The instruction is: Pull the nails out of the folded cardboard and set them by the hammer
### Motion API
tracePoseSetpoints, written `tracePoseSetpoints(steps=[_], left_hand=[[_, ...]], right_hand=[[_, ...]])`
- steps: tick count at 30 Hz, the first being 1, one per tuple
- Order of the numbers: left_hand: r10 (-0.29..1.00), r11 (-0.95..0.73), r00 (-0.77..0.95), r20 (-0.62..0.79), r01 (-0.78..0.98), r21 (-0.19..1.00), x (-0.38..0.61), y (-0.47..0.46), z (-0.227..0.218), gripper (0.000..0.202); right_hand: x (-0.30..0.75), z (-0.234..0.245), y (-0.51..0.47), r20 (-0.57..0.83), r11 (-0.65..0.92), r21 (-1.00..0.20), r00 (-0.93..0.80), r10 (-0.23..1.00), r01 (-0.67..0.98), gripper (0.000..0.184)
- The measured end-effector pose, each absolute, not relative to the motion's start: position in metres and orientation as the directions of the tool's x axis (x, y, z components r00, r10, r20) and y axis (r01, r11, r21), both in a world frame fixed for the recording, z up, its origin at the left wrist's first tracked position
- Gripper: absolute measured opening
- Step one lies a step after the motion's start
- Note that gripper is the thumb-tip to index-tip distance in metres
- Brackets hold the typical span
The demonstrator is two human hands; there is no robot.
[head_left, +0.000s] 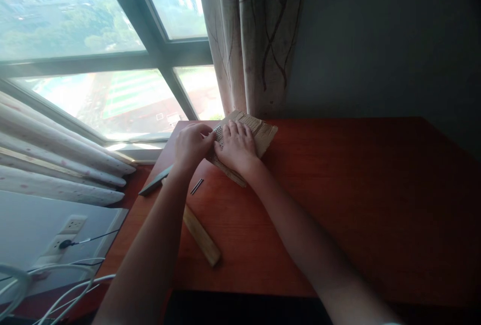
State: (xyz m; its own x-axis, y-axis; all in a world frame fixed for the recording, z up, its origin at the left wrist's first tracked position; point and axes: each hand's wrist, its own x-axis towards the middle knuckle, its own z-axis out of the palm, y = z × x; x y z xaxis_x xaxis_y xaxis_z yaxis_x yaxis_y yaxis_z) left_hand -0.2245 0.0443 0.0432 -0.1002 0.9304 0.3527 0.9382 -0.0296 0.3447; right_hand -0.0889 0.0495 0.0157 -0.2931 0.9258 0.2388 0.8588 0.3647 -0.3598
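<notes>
A tan cardboard-like board (265, 137) with rows of small holes lies tilted near the table's far left edge. My right hand (237, 148) rests flat on its top, fingers stretched out and slightly apart. At the board's left edge is my left hand (193, 145), thumb and fingers pinched together; whatever is between them is hidden. Two thin dark metal rods (197, 186) lie just below the board. Under my left forearm runs a wooden handle (202, 235), with a pointed grey metal piece (154, 181) beyond it; together they look like a hammer, the joint mostly hidden.
The reddish-brown table (356, 190) stands against a dark wall. A window (124, 89) and a curtain (259, 34) border its far left. At lower left are a wall socket (62, 245) with a plug and several loose white cables (75, 290).
</notes>
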Motion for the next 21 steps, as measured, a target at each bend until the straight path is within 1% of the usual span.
tracePoseSetpoints(steps=[3, 9, 15, 21], left_hand=[[0.92, -0.03, -0.11, 0.377, 0.938, 0.346, -0.221, 0.047, 0.043, 0.019], [0.868, -0.044, -0.166, 0.467, 0.913, 0.406, -0.218, 0.045, 0.04, 0.02], [0.802, -0.125, -0.152, 0.578, 0.903, 0.41, -0.221, 0.05, 0.036, 0.019], [0.797, -0.191, -0.148, 0.585, 0.858, 0.477, -0.223, 0.051, 0.031, 0.016]], right_hand=[[-0.089, 0.018, 0.049, 0.222, 0.359, -0.363, -0.294, 0.93, 0.86, 0.069], [-0.088, 0.022, 0.048, 0.206, 0.353, -0.373, -0.294, 0.933, 0.858, 0.068], [-0.088, 0.021, 0.048, 0.216, 0.361, -0.376, -0.298, 0.93, 0.853, 0.069], [-0.088, 0.02, 0.049, 0.215, 0.364, -0.372, -0.302, 0.929, 0.854, 0.069]])
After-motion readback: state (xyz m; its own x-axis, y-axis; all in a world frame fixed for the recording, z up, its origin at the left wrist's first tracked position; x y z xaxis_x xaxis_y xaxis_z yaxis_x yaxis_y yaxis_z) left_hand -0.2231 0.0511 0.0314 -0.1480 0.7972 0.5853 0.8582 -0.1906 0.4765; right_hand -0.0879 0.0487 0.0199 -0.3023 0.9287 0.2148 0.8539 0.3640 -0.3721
